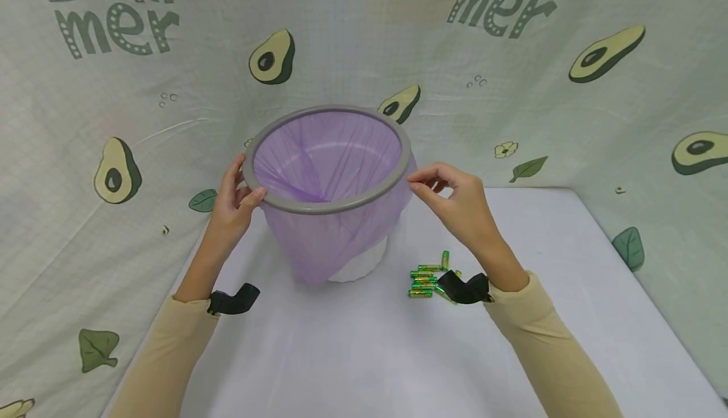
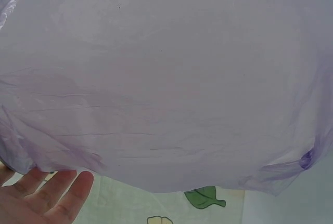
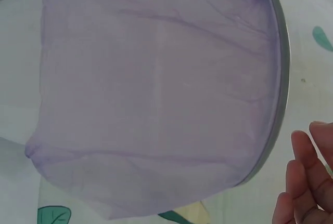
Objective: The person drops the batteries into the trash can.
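A white trash bin (image 1: pixel 359 265) stands on the table, lined with a thin purple trash bag (image 1: pixel 335 234) that hangs down outside its wall. A grey ring (image 1: pixel 327 207) runs round the top over the bag. My left hand (image 1: pixel 234 200) grips the ring at its left side, thumb on top and fingers outside; fingers (image 2: pixel 65 195) show beside the bag in the left wrist view. Just off the ring's right side is my right hand (image 1: pixel 449 200), its fingers loosely bent and holding nothing. The right wrist view shows its fingertips (image 3: pixel 302 143) apart from the ring.
Several green batteries (image 1: pixel 422 280) lie on the white tabletop (image 1: pixel 341 355), right of the bin and partly behind the right wrist's black camera mount (image 1: pixel 465 288). A curtain (image 1: pixel 193 70) printed with avocados hangs behind and at both sides.
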The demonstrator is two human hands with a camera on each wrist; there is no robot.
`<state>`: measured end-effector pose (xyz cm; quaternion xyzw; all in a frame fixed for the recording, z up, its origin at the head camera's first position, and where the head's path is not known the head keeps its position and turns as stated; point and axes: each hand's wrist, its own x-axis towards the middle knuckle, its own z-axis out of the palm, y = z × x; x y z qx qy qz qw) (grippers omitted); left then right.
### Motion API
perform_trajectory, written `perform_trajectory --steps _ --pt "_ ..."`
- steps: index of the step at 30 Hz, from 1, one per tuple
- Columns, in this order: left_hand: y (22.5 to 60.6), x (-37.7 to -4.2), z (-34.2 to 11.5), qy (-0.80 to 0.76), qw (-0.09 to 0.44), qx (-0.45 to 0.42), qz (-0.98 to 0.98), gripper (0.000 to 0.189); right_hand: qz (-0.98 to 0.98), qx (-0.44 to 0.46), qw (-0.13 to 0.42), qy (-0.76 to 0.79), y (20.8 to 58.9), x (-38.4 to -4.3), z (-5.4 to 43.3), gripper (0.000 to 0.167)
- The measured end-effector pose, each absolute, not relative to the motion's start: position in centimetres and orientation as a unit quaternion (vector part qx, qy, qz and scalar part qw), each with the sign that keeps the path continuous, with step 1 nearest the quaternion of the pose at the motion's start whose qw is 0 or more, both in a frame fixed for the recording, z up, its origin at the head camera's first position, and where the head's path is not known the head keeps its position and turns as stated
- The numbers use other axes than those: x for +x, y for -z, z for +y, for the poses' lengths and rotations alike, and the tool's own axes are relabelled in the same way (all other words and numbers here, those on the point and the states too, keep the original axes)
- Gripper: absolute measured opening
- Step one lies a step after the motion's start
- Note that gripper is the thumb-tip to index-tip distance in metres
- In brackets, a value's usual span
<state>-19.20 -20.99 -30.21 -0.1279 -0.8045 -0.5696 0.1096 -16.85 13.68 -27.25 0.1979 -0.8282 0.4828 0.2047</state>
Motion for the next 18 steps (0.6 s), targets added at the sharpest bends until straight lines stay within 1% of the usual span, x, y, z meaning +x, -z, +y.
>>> perform_trajectory --steps 8,18 --pt "30.3 -19.3 -21.0 0.572 0.106 -0.124 -0.804 0.069 -0.851 0.164 0.190 -0.462 28.8 -16.7 16.5 0.015" --pt "30.4 -19.4 -20.9 0.577 0.110 -0.132 -0.799 0.068 -0.881 0.120 0.166 -0.426 32.1 -16.9 19.4 0.018"
